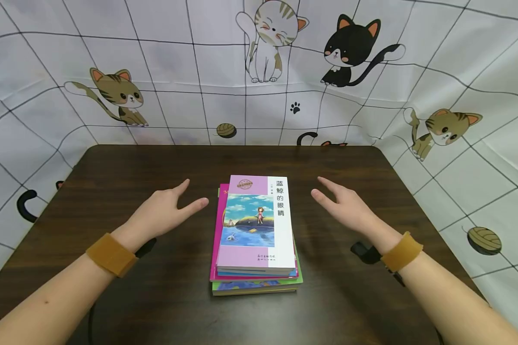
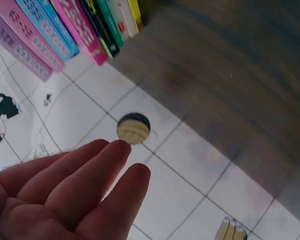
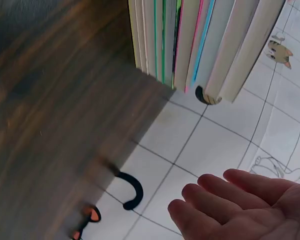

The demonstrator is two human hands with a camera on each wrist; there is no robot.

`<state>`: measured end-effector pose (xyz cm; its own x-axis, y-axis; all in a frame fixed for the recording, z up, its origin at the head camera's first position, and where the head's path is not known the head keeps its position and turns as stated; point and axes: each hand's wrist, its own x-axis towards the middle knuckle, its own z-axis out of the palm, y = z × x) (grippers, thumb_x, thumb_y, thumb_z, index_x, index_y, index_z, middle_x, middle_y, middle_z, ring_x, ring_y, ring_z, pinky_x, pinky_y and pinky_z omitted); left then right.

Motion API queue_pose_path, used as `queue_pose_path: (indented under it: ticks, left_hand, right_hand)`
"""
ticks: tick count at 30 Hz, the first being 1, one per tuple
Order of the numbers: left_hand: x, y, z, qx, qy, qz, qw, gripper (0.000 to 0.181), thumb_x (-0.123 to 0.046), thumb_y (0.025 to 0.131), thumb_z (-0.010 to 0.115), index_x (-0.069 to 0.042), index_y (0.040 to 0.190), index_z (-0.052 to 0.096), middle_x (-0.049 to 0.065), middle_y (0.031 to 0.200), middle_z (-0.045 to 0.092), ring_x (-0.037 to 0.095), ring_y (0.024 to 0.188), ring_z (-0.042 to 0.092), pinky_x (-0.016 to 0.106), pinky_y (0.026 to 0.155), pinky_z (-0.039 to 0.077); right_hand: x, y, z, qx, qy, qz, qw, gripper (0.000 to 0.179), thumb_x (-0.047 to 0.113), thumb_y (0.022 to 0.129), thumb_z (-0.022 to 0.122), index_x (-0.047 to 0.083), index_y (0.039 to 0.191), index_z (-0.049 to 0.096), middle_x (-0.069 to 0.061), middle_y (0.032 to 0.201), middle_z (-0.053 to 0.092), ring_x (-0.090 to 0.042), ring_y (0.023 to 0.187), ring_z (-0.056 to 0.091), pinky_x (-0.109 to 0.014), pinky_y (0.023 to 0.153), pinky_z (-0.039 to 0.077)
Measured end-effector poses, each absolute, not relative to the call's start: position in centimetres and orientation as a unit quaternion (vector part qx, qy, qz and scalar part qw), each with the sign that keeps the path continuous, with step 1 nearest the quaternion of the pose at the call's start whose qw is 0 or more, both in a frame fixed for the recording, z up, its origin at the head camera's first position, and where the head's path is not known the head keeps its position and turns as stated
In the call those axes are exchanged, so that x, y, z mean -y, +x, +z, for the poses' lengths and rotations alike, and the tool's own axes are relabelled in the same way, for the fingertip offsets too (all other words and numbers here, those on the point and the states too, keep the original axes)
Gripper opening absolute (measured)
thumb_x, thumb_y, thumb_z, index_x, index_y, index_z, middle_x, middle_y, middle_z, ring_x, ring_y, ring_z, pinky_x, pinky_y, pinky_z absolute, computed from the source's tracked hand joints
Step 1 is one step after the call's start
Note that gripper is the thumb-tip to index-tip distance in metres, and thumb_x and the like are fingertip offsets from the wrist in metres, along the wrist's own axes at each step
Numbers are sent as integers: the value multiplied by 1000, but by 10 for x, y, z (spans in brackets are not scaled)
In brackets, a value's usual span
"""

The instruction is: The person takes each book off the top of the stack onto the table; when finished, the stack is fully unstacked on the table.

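A stack of several books (image 1: 250, 225) lies flat in the middle of the dark wooden table, its top one with a pink and white cover and a seaside picture. Left of the stack, my left hand (image 1: 161, 211) hovers with straight, spread fingers, apart from the books. On the other side my right hand (image 1: 345, 206) is held likewise, fingers extended, touching nothing. In the left wrist view the coloured spines (image 2: 75, 30) stand beyond the left hand (image 2: 75, 190). The right wrist view has the page edges (image 3: 205, 45) above the right hand (image 3: 245, 210).
The table (image 1: 155, 297) has rounded far corners. Behind it and to the sides hangs a white cloth (image 1: 164, 67) with a black grid and cartoon cats. Each wrist wears a brown strap (image 1: 112, 255) with a small black device.
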<state>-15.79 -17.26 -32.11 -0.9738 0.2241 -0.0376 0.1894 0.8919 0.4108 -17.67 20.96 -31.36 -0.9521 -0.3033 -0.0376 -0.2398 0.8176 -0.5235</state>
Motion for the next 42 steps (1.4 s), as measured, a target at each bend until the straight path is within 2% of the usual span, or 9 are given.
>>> queue_pose_path:
  ticks: [2,7,14,19,23,28,32,37,42]
  left_hand:
    - [169,-156,-323,-970,110,213,45,92,-69,77,32,-1,137,21,18,96,59,38,102,50,51,79,42]
    - [161,-152,-327,-965,121,225,53,91,-69,77,33,-7,140,15,9,85,60,35,99,52,49,77,43]
    - [147,-145,-331,-960,137,237,55,87,-67,79,34,-8,140,17,17,108,56,35,107,47,48,79,43]
    - [135,-140,-336,-951,159,258,54,83,-64,80,35,-8,139,19,15,112,55,32,111,45,47,82,42]
    - [127,-135,-338,-945,168,274,58,82,-64,80,36,-10,139,20,14,130,41,31,114,42,48,81,42]
    - [119,-133,-342,-939,162,293,77,82,-64,80,38,-10,139,21,14,124,47,30,111,45,44,79,44]
    - [115,-134,-346,-935,148,308,89,85,-65,77,41,-9,139,22,14,120,50,29,107,49,36,73,49]
    - [113,-134,-350,-933,128,321,97,87,-65,75,45,-9,138,24,15,122,49,27,103,51,25,60,49]
    - [112,-134,-351,-929,118,338,96,87,-64,74,47,-10,138,25,11,108,57,23,94,55,22,46,45]
  right_hand:
    - [-207,-174,-316,-948,-144,-277,66,68,58,86,32,15,138,25,-12,136,31,-32,118,35,-51,91,31]
    - [-197,-164,-320,-935,-164,-305,75,64,54,87,34,14,137,29,-6,141,23,-29,123,29,-50,94,27]
    - [-182,-155,-325,-926,-189,-319,75,62,52,87,37,16,137,29,-2,141,22,-23,126,24,-47,97,25]
    - [-174,-150,-327,-925,-195,-318,78,66,52,87,39,13,138,26,-4,140,26,-21,125,26,-44,97,26]
    - [-171,-149,-329,-926,-180,-321,85,68,54,85,40,14,139,24,-7,138,29,-25,122,31,-47,94,30]
    - [-169,-149,-336,-923,-161,-332,106,70,55,84,42,17,139,23,-10,137,31,-29,119,36,-47,91,34]
    - [-166,-148,-342,-911,-160,-357,126,72,53,83,46,15,139,22,-13,135,33,-31,113,42,-44,87,39]
    - [-162,-147,-346,-895,-173,-389,132,75,49,82,51,13,139,20,-12,134,36,-29,115,41,-41,90,38]
    - [-160,-148,-348,-885,-179,-411,125,74,46,82,54,13,139,21,-9,134,35,-25,118,38,-38,90,37]
